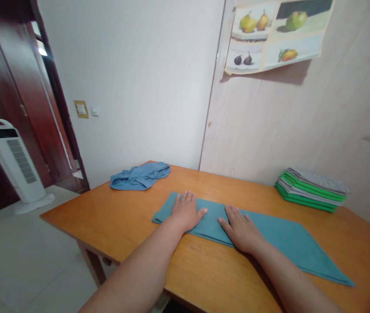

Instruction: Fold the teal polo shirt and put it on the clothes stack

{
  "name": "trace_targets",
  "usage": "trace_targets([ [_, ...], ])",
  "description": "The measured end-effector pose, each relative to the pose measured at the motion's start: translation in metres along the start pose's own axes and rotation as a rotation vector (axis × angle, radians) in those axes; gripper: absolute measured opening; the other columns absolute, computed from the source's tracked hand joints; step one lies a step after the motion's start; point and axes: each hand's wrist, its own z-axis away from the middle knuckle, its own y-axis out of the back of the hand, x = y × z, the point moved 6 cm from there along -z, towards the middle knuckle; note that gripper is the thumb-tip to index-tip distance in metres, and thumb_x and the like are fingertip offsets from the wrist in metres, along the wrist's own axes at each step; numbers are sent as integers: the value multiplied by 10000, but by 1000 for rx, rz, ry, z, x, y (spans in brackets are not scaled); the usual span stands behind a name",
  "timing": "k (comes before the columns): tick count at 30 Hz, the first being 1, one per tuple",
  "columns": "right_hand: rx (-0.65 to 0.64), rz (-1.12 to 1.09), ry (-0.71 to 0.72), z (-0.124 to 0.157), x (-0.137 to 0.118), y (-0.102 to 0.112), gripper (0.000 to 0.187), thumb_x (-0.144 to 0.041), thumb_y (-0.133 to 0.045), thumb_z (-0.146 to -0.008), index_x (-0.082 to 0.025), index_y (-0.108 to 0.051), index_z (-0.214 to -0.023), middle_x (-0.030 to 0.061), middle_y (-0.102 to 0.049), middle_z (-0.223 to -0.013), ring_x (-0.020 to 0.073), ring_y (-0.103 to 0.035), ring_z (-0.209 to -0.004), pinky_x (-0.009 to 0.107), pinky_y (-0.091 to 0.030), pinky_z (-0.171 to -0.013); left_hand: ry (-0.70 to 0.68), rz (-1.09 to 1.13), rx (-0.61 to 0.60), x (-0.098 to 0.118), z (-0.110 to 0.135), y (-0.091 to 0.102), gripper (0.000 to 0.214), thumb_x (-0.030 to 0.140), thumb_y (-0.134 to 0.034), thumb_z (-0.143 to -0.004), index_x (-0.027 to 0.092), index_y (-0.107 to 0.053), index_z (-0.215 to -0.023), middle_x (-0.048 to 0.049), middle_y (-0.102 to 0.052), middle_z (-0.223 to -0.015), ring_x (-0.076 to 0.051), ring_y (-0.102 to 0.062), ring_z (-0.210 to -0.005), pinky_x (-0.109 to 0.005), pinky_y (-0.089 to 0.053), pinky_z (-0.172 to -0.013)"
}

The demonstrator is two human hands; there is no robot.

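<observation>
A teal cloth point(289, 243) lies folded into a long strip across the wooden table point(113, 208). My left hand point(186, 211) rests flat on the strip's left end, fingers stretched out. My right hand point(242, 230) lies flat on the cloth just to the right, fingers also spread. Neither hand holds anything.
A crumpled blue cloth point(141, 176) lies at the table's far left corner. A stack of folded green and grey cloths point(312, 189) sits at the back right by the wall. A white tower fan point(14, 163) stands on the floor to the left.
</observation>
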Motion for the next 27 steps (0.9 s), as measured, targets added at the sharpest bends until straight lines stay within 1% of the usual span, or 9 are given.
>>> trace_targets([
  [3, -1, -20, -12, 1, -2, 1, 823, -660, -202, -946, -117, -193, -1565, 123, -182, -1618, 265, -144, -1495, 503, -117, -1196, -30, 14, -75, 5, 1, -8, 930, 752, -154, -895, 82, -281, -1527, -170, -216, -1599, -312, -115, -1494, -512, -130, -1182],
  [6, -2, -63, -8, 2, -4, 4, 826, -664, -224, -944, -116, -208, -1562, 118, -180, -1620, 262, -135, -1496, 487, -113, -1200, -19, -6, -83, 2, 0, -12, 949, 759, -154, -892, 62, -299, -1520, -184, -212, -1595, -318, -133, -1491, -521, -130, -1180],
  [8, 3, -108, -15, 1, 1, 9, 825, -664, -232, -943, -112, -225, -1557, 115, -191, -1618, 258, -138, -1496, 471, -116, -1203, -17, -16, -82, 0, -3, -13, 951, 756, -166, -894, 52, -301, -1518, -183, -198, -1597, -320, -128, -1491, -526, -135, -1179],
  [10, 28, -148, -52, 0, 12, 17, 808, -651, -213, -951, -112, -246, -1552, 111, -207, -1614, 254, -146, -1495, 461, -125, -1202, -20, -19, -85, -1, -4, -14, 952, 754, -171, -895, 48, -292, -1523, -179, -190, -1599, -323, -131, -1490, -532, -141, -1177],
  [13, 79, -144, -154, -1, 40, 25, 810, -645, -172, -954, -100, -259, -1546, 118, -213, -1612, 271, -141, -1495, 478, -128, -1198, -22, -24, -95, -1, -6, -14, 951, 751, -182, -895, 47, -284, -1527, -177, -187, -1599, -323, -139, -1489, -537, -146, -1175],
  [16, 65, -85, -265, -1, 65, 23, 859, -676, -167, -938, -74, -252, -1545, 145, -196, -1613, 300, -109, -1497, 502, -95, -1194, -25, -35, -103, -1, -6, -14, 945, 746, -179, -896, 52, -285, -1528, -169, -178, -1601, -315, -131, -1491, -537, -143, -1175],
  [18, 35, -50, -298, 0, 72, 17, 878, -692, -172, -929, -71, -246, -1546, 152, -174, -1618, 298, -81, -1500, 501, -52, -1195, -24, -43, -102, -2, -6, -14, 942, 744, -173, -895, 56, -287, -1528, -166, -177, -1601, -313, -135, -1491, -540, -144, -1173],
  [22, 15, -27, -310, 2, 71, 11, 886, -702, -171, -921, -85, -220, -1555, 143, -126, -1629, 281, -43, -1504, 490, -7, -1194, -20, -54, -89, -4, -9, -16, 944, 746, -178, -890, 58, -304, -1524, -168, -193, -1595, -323, -151, -1487, -544, -152, -1168],
  [27, 7, -60, -302, 2, 70, 19, 876, -686, -164, -930, -71, -225, -1551, 156, -141, -1625, 282, -64, -1503, 474, -41, -1194, -30, -43, -73, -7, -12, -19, 954, 751, -206, -879, 52, -311, -1521, -168, -211, -1591, -330, -155, -1485, -543, -161, -1168],
])
